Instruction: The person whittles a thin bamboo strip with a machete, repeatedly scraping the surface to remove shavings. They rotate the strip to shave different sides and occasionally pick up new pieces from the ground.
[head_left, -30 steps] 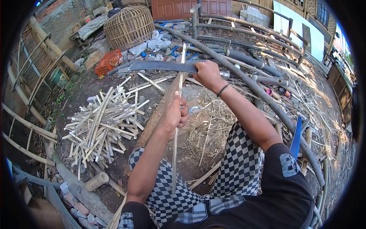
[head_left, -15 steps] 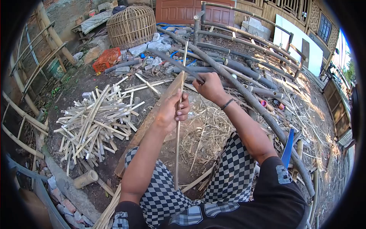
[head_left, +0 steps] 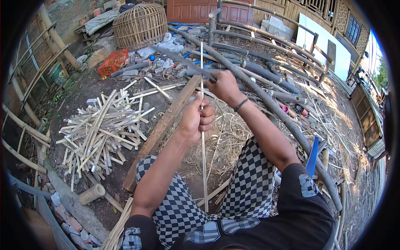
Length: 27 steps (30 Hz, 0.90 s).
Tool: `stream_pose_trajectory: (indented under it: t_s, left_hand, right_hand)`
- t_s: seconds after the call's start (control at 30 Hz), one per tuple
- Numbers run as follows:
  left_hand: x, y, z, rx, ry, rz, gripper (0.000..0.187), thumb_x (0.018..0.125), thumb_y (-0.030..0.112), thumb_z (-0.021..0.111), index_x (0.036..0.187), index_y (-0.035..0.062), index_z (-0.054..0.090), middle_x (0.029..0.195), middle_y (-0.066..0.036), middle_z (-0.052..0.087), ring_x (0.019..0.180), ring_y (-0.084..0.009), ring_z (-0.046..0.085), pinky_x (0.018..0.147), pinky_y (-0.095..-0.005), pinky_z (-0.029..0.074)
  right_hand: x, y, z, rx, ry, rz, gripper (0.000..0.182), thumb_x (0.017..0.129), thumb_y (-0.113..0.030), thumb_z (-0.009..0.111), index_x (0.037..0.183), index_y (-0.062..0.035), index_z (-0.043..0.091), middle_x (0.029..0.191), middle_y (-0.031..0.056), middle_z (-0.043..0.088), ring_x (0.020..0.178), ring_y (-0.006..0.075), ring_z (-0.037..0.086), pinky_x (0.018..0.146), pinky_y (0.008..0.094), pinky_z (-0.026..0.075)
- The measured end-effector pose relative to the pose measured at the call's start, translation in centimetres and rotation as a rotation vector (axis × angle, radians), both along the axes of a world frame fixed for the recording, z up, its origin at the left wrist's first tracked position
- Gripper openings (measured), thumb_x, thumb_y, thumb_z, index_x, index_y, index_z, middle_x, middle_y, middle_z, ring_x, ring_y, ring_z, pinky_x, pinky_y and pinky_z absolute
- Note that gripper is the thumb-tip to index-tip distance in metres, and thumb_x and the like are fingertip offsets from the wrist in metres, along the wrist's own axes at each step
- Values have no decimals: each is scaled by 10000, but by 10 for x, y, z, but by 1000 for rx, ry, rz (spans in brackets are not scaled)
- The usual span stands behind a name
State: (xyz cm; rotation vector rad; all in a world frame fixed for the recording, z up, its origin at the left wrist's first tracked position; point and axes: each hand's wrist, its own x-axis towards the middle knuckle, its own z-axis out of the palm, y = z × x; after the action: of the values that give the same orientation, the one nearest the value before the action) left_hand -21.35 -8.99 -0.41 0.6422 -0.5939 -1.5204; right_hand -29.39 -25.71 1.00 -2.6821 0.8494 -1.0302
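Observation:
My left hand [head_left: 197, 119] is closed around a long, thin bamboo strip [head_left: 204, 166], which stands nearly upright from between my knees to above my fists. In my right hand [head_left: 224, 88] is the handle of a machete with a long dark blade [head_left: 179, 59]. The blade points up and to the left and crosses the strip just above my left thumb. Its handle is mostly covered by my fingers. Behind my left hand a wooden plank [head_left: 160, 130] slopes down to the left, its upper end close to the blade.
A heap of split bamboo pieces [head_left: 102, 133] lies on the left, with curly shavings [head_left: 221, 141] between my knees. On the right are a long pole [head_left: 266, 98] and a blue saw-like blade [head_left: 312, 156]. Farther back stand an orange crate [head_left: 113, 62] and a woven bamboo cage [head_left: 139, 27].
My left hand has shifted a little right and its grip has turned. The strip's lower end has swung right, so it stands straighter. The machete has moved slightly up and left.

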Motion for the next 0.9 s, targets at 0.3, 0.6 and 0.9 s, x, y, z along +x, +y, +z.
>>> stream_pose_trajectory:
  t_s: [0.3, 0.6, 0.9]
  left_hand:
    - [13, -2, 4, 27, -142, 111, 385, 1056, 505, 317, 830, 198, 373, 611, 93, 236, 460, -28, 173, 374, -211, 104]
    - [9, 6, 0, 31, -241, 130, 387, 1061, 470, 346, 839, 156, 386, 606, 74, 275, 447, -28, 211, 372, -213, 139]
    - [28, -15, -24, -27, -326, 396, 326, 1045, 369, 475, 960, 61, 539, 670, 7, 460, 531, -97, 463, 507, -266, 448]
  right_hand:
    - [3, 9, -9, -44, 19, 115, 157, 780, -226, 677, 834, -89, 731, 767, 203, 681, 781, 403, 668, 745, 493, 546]
    - [5, -49, -11, 155, -139, -177, 220, 781, -230, 677, 762, -11, 690, 769, 237, 676, 774, 416, 670, 723, 476, 545]
    - [-1, -2, -5, 1198, -369, 192, 400, 965, -439, 619, 806, -75, 578, 504, -86, 295, 390, 61, 250, 410, 289, 304]
